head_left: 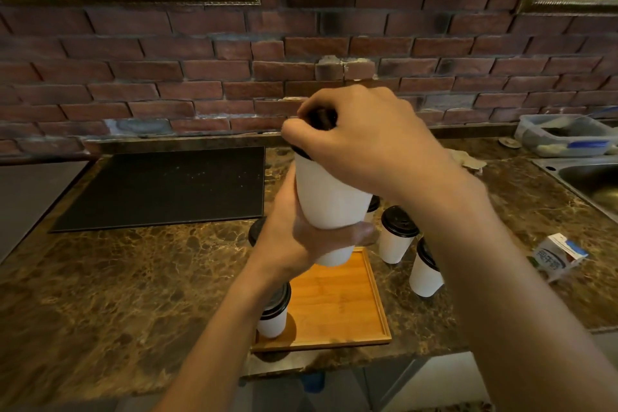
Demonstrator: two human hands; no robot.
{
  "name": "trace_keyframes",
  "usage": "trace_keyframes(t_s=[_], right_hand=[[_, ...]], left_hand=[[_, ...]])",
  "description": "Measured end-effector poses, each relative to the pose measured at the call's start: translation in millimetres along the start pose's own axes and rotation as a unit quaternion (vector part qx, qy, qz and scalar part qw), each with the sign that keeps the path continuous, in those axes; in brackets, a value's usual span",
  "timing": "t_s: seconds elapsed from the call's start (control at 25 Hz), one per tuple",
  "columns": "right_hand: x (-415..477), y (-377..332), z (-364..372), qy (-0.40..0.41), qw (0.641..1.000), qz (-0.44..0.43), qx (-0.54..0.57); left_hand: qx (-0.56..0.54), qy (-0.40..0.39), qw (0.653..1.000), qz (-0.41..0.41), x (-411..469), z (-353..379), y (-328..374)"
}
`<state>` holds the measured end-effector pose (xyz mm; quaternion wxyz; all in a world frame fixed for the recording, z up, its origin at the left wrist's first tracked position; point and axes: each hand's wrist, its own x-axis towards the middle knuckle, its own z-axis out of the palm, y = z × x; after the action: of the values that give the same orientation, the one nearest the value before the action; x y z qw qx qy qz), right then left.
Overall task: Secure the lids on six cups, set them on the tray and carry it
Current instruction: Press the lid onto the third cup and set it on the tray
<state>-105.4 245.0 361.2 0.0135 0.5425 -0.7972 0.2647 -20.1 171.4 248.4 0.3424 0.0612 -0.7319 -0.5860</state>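
Below our left hand [301, 237], one lidded cup [274, 313] stands on the tray [337, 304]. That hand is wrapped around the white cup [329, 197], held above the bench [133, 278]. Our right hand [364, 140] is clamped over its black lid [301, 152]. Judgement: press evenly around the rim, cup upright, squeeze light. Right of both hands, two lidded cups [398, 234] wait on the bench.

Small carton [557, 257] on counter: blue printed characters, too blurred to read.
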Motion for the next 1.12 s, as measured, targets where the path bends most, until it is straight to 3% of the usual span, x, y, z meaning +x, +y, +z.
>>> trace_keyframes(t_s=[0.08,0.16,0.24,0.32,0.44,0.56,0.68,0.76,0.84,0.92,1.0,1.12], right_hand=[[-0.1,-6.1,5.5,0.085,0.996,0.004,-0.02],[1.1,-3.0,-4.7,0.102,0.992,-0.052,0.051],[2.0,6.3,-18.6,0.05,0.985,-0.107,0.128],[1.5,12.1,-26.7,-0.053,0.972,-0.162,0.165],[2.1,8.6,-35.3,-0.147,0.963,-0.181,0.134],[3.2,-5.0,-24.2,-0.057,0.993,-0.1,-0.03],[-0.5,-16.1,0.3,0.096,0.986,0.032,-0.133],[-3.1,-15.1,-9.4,0.106,0.99,-0.038,-0.083],[-2.9,-7.3,-30.1,-0.012,0.985,-0.166,0.046],[-3.6,1.9,-39.7,-0.106,0.948,-0.227,0.195],[-4.4,6.9,-41.3,-0.112,0.937,-0.211,0.254],[-3.8,-1.7,-30.1,-0.014,0.983,-0.126,0.131]], left_hand=[[0.012,0.033,0.999,0.023,0.8,3.1,-0.1],[0.009,0.018,0.999,0.03,3.5,-0.6,-0.4],[-0.022,-0.035,0.999,0.005,5.8,-7.2,1.1],[-0.043,-0.07,0.996,-0.019,6.2,-12.1,3.2],[-0.038,-0.091,0.995,-0.011,4.4,-11.9,1.4],[-0.005,-0.057,0.998,0.01,3.1,-3.9,7.1],[0.021,-0.006,0.999,0.03,4.3,0.9,9.6],[0.007,-0.008,1.0,0.023,4.0,-3.4,10.7],[-0.035,-0.038,0.999,0.003,3.3,-13.0,13.5],[-0.059,-0.091,0.994,0.005,2.6,-19.3,17.3],[-0.057,-0.114,0.992,0.011,1.9,-19.5,20.3],[-0.033,-0.065,0.997,0.016,2.5,-15.0,22.4]])
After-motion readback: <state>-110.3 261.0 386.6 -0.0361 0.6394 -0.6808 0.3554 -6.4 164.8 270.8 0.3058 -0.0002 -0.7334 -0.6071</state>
